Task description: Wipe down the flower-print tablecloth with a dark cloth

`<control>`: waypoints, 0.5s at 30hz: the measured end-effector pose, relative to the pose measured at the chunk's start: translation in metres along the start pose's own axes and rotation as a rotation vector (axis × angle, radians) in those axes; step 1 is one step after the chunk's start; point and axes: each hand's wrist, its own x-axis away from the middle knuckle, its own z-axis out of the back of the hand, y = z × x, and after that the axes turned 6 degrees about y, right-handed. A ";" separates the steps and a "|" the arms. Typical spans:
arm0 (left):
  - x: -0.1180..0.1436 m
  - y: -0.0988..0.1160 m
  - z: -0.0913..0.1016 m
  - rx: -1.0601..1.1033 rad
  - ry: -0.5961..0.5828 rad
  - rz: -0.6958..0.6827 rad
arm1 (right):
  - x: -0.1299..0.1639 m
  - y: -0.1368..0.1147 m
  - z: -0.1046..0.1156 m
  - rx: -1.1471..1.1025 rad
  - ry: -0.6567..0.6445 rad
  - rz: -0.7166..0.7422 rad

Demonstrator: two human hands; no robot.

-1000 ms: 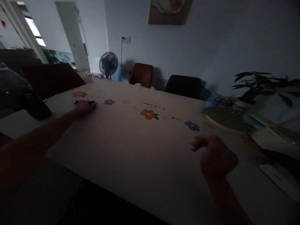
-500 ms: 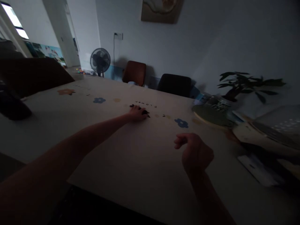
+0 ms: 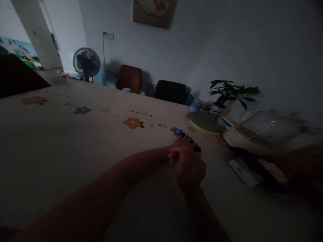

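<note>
My left hand (image 3: 182, 144) reaches across the cream tablecloth (image 3: 75, 141) printed with flowers. It rests palm down over a small black object (image 3: 197, 148) that shows only past the fingertips. My right hand (image 3: 191, 169) hovers just in front of it and touches the left wrist. Its fingers are curled into a loose fist, with nothing visible inside. Both hands lie close to a blue printed flower (image 3: 176, 131). The room is dim, so I cannot tell what the black object is.
A round green board (image 3: 204, 121), a potted plant (image 3: 228, 89), a white appliance with a domed glass lid (image 3: 267, 129) and flat papers (image 3: 242, 168) crowd the table's right side. Two chairs (image 3: 128, 78) and a floor fan (image 3: 86, 64) stand beyond the far edge.
My left hand has slid the black object across the cloth from far left to the right, up to my right hand. The view has swung to the right.
</note>
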 end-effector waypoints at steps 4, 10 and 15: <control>-0.003 -0.049 0.010 -0.006 0.081 0.218 | -0.002 -0.004 -0.002 -0.073 -0.033 -0.133; 0.054 -0.172 0.047 -0.072 0.111 0.570 | -0.004 -0.014 -0.004 -0.110 -0.044 -0.308; 0.149 -0.270 0.087 -0.148 0.107 0.839 | -0.003 -0.013 -0.004 -0.126 -0.088 -0.334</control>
